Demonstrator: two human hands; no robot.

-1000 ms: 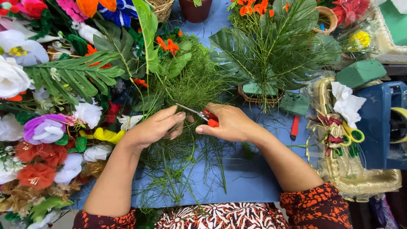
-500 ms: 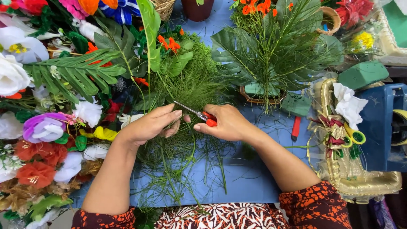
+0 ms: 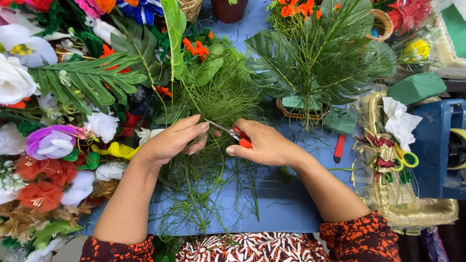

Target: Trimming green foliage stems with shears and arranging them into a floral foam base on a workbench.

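R hand (image 3: 264, 145) is closed round red-handled snips (image 3: 232, 132); blades point up-left toward L hand. L hand (image 3: 172, 140) is curled, fingers pinching thin green fern stems (image 3: 213, 102) just beside blade tips. Stems lie mid-table on blue table cover (image 3: 286, 204), cut ends trailing toward near edge. Left edge: heap of artificial flowers (image 3: 48, 145). Far-right of hands: leaf arrangement in basket (image 3: 310, 63), green foam blocks (image 3: 417, 88), gold tray (image 3: 412, 204) at right edge.
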